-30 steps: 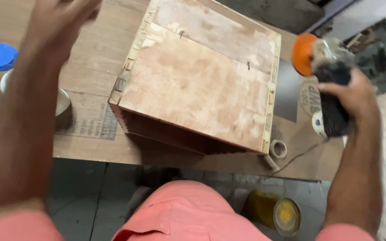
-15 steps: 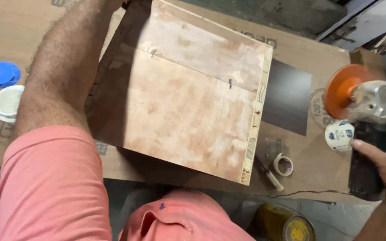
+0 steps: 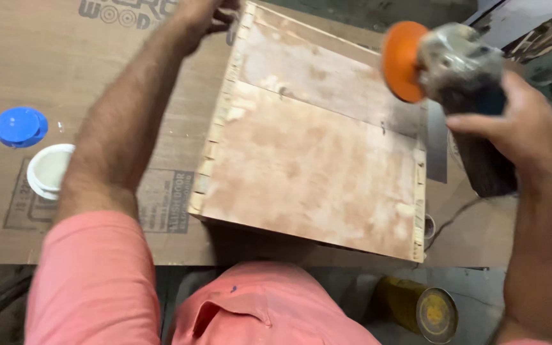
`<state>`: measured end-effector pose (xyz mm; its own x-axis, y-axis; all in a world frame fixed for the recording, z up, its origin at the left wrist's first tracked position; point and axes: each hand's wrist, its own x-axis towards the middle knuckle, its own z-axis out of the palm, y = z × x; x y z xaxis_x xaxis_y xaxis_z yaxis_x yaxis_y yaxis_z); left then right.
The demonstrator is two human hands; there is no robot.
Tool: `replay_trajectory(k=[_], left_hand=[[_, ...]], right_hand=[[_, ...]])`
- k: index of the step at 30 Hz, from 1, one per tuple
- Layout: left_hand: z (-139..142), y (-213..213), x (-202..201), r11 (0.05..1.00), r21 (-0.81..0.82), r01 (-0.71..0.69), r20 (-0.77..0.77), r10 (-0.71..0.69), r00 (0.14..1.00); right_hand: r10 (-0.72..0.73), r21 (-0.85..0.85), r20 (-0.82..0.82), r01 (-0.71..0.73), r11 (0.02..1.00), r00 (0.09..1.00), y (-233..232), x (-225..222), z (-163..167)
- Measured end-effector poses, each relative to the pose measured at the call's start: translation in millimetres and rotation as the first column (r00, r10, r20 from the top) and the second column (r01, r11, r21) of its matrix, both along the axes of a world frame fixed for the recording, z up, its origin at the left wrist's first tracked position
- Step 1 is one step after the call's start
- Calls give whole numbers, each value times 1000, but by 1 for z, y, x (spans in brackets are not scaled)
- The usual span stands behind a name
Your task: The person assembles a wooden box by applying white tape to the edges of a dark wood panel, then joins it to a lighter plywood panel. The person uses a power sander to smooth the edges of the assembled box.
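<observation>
Brown plywood table (image 3: 97,76) fills the upper left of the frame, with free space left of the wooden box (image 3: 317,144). Left hand (image 3: 202,14) grips the box's far corner at the top edge. Right hand (image 3: 512,121) has its fingers closed around a grinder (image 3: 461,83) with an orange disc, above the box's right edge.
</observation>
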<state>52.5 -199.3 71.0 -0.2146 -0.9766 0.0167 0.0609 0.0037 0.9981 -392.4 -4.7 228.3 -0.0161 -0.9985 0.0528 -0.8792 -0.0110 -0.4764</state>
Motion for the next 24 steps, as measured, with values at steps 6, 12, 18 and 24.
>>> replay_trajectory(k=[6,12,18,24], left_hand=[[-20,15,3,990,98,103,-265,-74,961],[-24,16,3,993,52,108,-363,-82,928],[-23,19,9,991,42,131,-374,-106,921],[-18,22,8,988,59,141,-395,-107,912]], right_hand=[[129,132,-34,-123,984,991,-84,123,12],[89,162,-171,-61,985,981,-136,191,-9],[172,167,-235,-135,977,957,-153,196,-29],[173,146,-345,-129,981,923,-149,170,-35]])
